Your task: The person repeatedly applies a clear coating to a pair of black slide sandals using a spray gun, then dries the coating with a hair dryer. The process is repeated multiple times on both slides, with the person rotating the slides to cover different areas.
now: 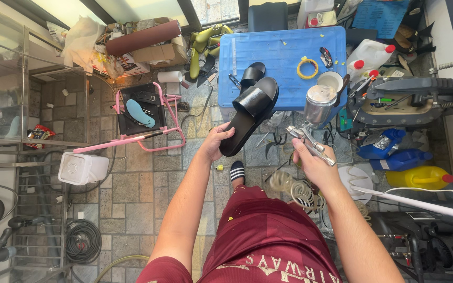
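Gripping black rubber slide sandal heel in closed left hand just front of blue plastic table, right hand clenched on metal spray gun; overspray risk onto fingers, sandal held close.

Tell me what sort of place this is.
Probably a small shoe repair or finishing workshop. The left hand holds a black slide sandal, the right hand a spray gun, and a blue insole lies on a pink stool.
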